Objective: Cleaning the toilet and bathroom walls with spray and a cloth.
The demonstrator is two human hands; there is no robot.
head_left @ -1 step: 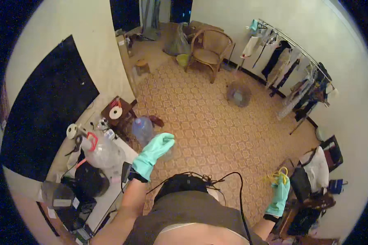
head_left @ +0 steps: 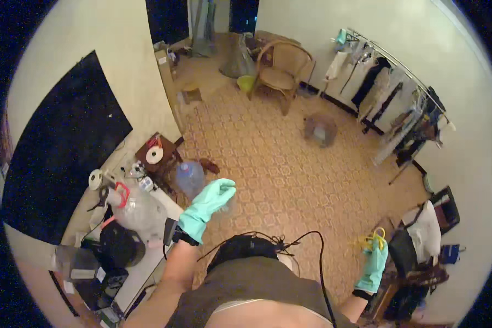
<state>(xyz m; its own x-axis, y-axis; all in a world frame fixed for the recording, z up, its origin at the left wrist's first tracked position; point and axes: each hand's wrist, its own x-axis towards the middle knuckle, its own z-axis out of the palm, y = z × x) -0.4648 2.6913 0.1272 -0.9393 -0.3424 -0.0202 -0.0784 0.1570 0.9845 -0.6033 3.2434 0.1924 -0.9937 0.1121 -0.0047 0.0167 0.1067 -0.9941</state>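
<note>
My left hand, in a mint-green rubber glove, is raised in front of my body on the left. Its fingers are curled together, and a faint see-through patch shows just below them; what they hold, if anything, is unclear. Beyond this hand a large blue-tinted water bottle stands on the floor. Out to the right, my right hand wears a matching glove. Its fingers are closed on a thin yellow looped thing that looks like cord, its loops rising above the fingertips.
A cluttered white table runs along my left, with a large clear jug on it. Beyond stands a small brown stool bearing a white spool. A wicker chair, clothes rack and round fan are farther off. Bags crowd the right.
The room has shifted slightly down in the picture. Both hands keep nearly the same pose, the right one still with the yellow looped thing.
</note>
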